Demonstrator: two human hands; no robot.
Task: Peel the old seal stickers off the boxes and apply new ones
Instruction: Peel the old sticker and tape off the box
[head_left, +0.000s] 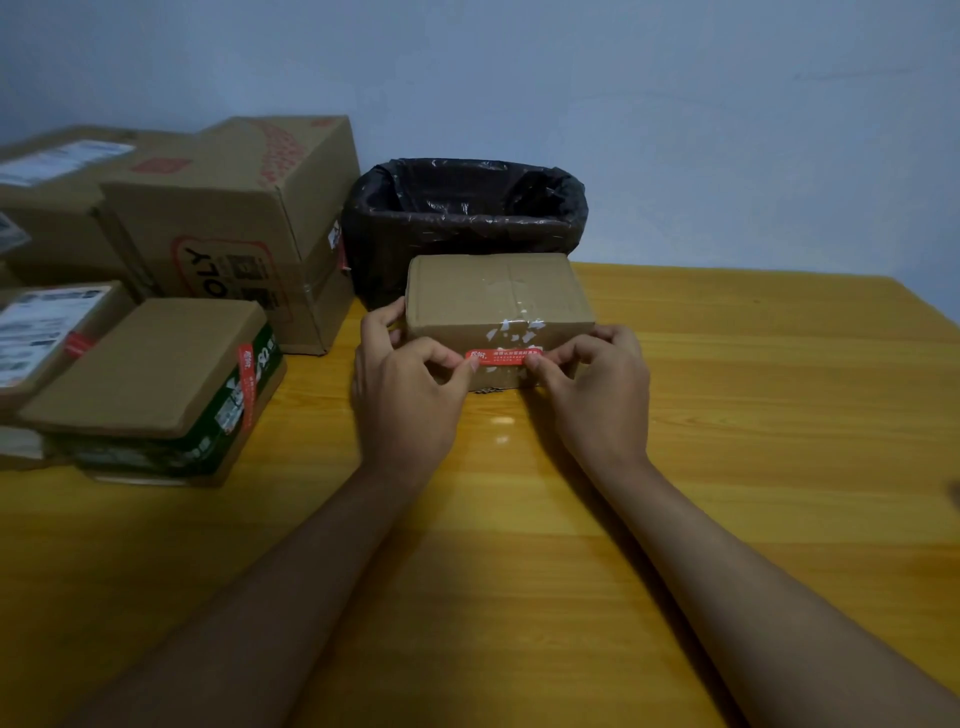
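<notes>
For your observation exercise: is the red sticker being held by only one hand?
No: the left hand pinches one end of the red sticker and the right hand the other.

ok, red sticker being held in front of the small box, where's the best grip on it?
By its two short ends, from left and right: the red sticker is a thin strip held level across the small box, and left hand and right hand pinch it there.

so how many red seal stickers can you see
4: one held by both hands at the front box, one on the green-sided box, one on the left labelled box, one on the big box. Others may be hidden.
</notes>
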